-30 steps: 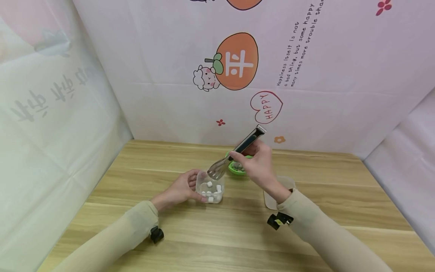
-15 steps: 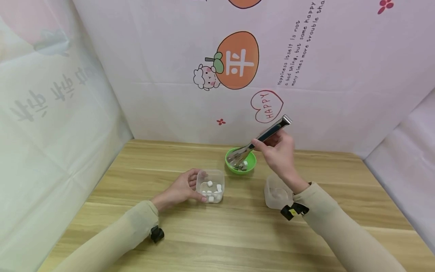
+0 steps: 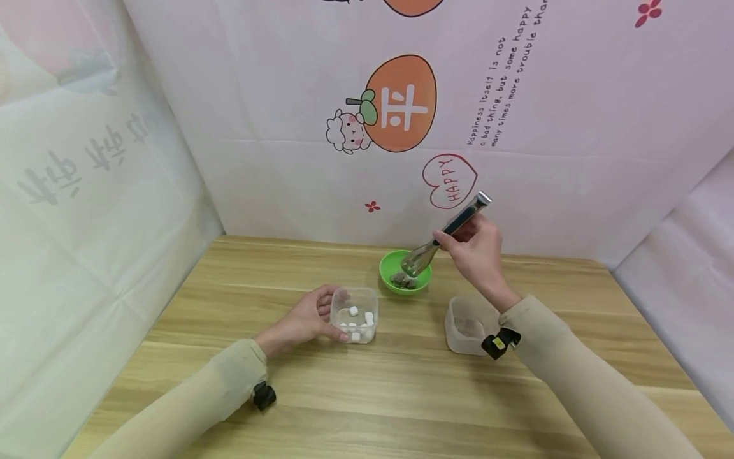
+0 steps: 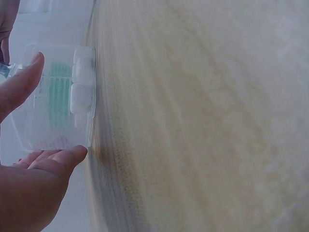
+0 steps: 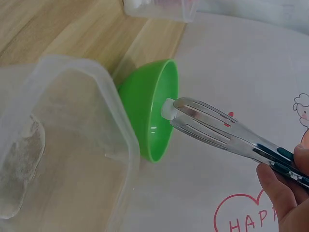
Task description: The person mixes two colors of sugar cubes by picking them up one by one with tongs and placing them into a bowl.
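My left hand [image 3: 304, 320] grips a clear plastic container [image 3: 369, 299], thumb on its near side and fingers along the left. Several white cubes [image 3: 353, 311] lie inside it; the left wrist view shows the cubes [image 4: 82, 99] through its wall. My right hand [image 3: 477, 252] pinches metal tongs [image 3: 421, 256] with dark grips, tilted with their tips over a green bowl [image 3: 385, 271]. Greyish lumps [image 3: 403, 280] sit in the bowl. In the right wrist view a white cube [image 5: 168, 109] shows at the tips of the tongs [image 5: 212, 125].
A second clear container [image 3: 459, 338] stands on the right of the wooden table [image 3: 367, 395], below my right forearm. Behind the bowl rises a printed white backdrop [image 3: 275, 178]. Sheeting [image 3: 688, 255] also hangs at both sides.
The tongs have moved right with my right hand, from over the cube container to the green bowl. They dipped lower into the bowl and now sit slightly higher. My left hand has stayed put.
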`<act>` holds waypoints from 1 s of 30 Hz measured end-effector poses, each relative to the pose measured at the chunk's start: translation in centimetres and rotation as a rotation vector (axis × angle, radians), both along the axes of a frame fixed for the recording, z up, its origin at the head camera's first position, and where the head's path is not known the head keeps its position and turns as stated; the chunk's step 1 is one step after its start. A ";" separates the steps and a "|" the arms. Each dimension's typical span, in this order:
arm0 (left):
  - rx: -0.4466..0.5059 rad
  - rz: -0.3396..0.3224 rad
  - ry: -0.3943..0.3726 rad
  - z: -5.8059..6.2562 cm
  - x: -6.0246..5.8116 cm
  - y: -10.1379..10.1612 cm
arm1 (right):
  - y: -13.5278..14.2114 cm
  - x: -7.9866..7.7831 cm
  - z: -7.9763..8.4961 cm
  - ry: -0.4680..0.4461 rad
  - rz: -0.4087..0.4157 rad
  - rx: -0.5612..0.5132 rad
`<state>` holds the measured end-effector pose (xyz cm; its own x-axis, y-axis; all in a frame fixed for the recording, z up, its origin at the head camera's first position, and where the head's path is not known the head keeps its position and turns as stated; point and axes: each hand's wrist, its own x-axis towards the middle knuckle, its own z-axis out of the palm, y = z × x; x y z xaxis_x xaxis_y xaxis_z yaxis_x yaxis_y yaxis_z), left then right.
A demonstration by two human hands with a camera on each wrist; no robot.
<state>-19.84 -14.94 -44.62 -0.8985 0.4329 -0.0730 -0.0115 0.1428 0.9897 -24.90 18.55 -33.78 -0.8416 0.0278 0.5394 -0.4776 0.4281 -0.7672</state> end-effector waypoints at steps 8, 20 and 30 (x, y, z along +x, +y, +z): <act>-0.013 0.007 -0.002 0.0 0.0 0.0 | 0.5 -0.4 -0.6 -0.025 -0.015 0.022; -0.015 -0.003 0.004 0.0 0.0 0.0 | 0.5 0.4 0.1 0.008 -0.078 0.029; -0.002 -0.010 0.012 0.1 0.1 0.0 | -3.1 4.0 2.2 0.059 0.104 -0.003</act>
<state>-19.79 -14.98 -44.54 -0.8951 0.4415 -0.0628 0.0020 0.1447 0.9895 -20.87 15.49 -31.59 -0.8065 -0.0562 0.5886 -0.5641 0.3712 -0.7375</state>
